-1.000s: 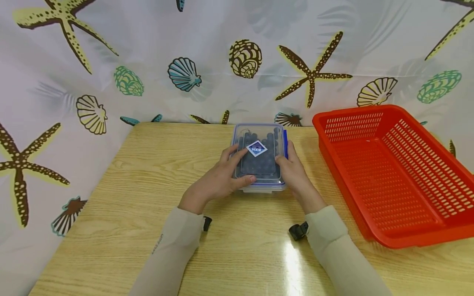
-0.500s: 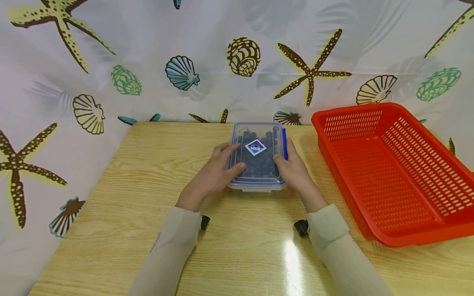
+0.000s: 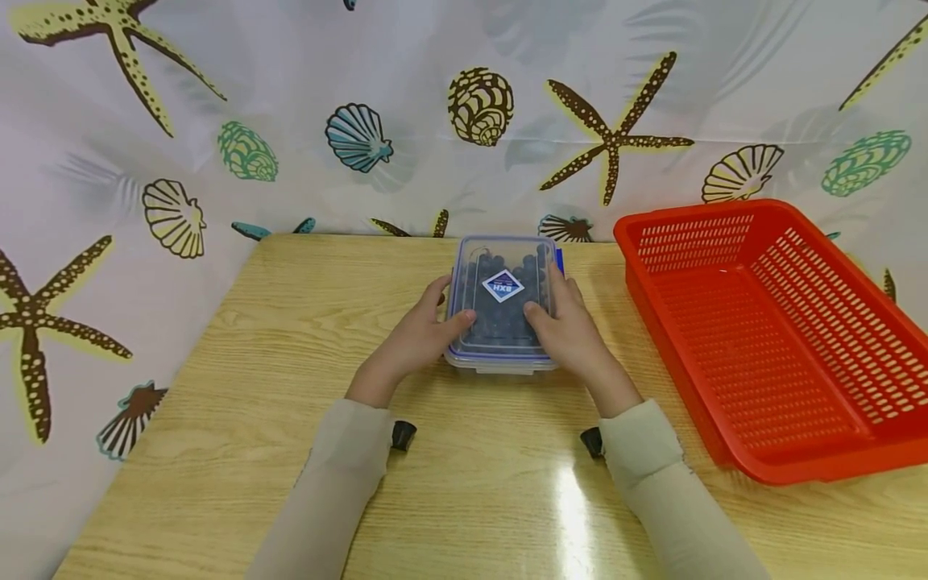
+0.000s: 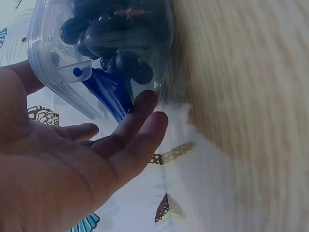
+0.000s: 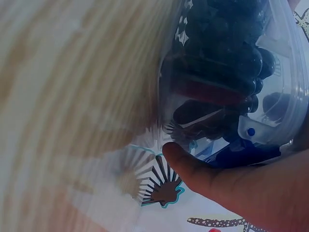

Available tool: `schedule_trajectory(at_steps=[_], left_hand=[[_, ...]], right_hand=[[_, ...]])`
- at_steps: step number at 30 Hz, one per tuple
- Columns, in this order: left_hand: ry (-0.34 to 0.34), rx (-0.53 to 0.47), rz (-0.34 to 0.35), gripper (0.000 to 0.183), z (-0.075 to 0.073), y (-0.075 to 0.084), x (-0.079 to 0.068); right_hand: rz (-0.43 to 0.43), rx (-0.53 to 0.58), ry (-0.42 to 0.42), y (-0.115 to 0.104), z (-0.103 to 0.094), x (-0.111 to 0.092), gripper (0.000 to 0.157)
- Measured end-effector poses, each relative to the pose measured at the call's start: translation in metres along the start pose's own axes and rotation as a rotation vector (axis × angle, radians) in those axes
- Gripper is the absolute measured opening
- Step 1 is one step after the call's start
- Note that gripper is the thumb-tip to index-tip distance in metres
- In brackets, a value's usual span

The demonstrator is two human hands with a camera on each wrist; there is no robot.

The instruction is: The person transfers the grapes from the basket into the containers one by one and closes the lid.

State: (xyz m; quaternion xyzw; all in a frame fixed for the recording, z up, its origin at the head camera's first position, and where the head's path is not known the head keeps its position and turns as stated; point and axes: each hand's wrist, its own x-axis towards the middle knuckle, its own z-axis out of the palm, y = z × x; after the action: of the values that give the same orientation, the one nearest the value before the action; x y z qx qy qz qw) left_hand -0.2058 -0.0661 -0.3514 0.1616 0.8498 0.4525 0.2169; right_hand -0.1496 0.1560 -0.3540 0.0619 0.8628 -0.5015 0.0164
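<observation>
A clear plastic food container [image 3: 500,330] with a blue-edged lid sits on the table in the head view, full of dark grapes [image 4: 108,36]. On its lid is a diamond-shaped label [image 3: 503,285]. My left hand [image 3: 416,334] holds its left side, thumb over the lid's edge and fingers along the wall. From the other side my right hand [image 3: 576,334] grips it, thumb flat on the lid. Both wrist views show fingers low on the wall beside blue side clips [image 4: 111,92]; in the right wrist view, a fingertip is at the container's bottom edge.
A red perforated basket [image 3: 685,346] stands on the right of the wooden table [image 3: 312,322]. Behind the table hangs a white curtain [image 3: 420,64] printed with shells and starfish. Black wrist straps [image 3: 403,435] show at the cuffs.
My left hand has slid off the lid to the container's left side, leaving its thumb on top. The right thumb has moved further in over the lid. The container has shifted slightly.
</observation>
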Motion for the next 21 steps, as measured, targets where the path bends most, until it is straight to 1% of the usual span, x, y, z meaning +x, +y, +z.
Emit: schedule_trajectory(at_steps=[7, 11, 17, 21], left_hand=[[0.025, -0.012, -0.012, 0.081, 0.0002, 0.001, 0.0004], [0.051, 0.01, -0.045, 0.085, 0.0001, 0.0029, -0.0001], [0.066, -0.014, -0.077, 0.09, 0.0004, 0.0039, 0.0004], [0.089, -0.03, -0.048, 0.089, 0.0012, 0.0037, 0.0017]], right_hand=[[0.017, -0.026, -0.014, 0.001, -0.0004, 0.0002, 0.073], [0.014, -0.031, -0.025, 0.0009, -0.0006, 0.0001, 0.072], [0.022, -0.031, -0.033, 0.0014, -0.0005, 0.0003, 0.072], [0.026, -0.029, -0.035, 0.0018, -0.0007, 0.0003, 0.073]])
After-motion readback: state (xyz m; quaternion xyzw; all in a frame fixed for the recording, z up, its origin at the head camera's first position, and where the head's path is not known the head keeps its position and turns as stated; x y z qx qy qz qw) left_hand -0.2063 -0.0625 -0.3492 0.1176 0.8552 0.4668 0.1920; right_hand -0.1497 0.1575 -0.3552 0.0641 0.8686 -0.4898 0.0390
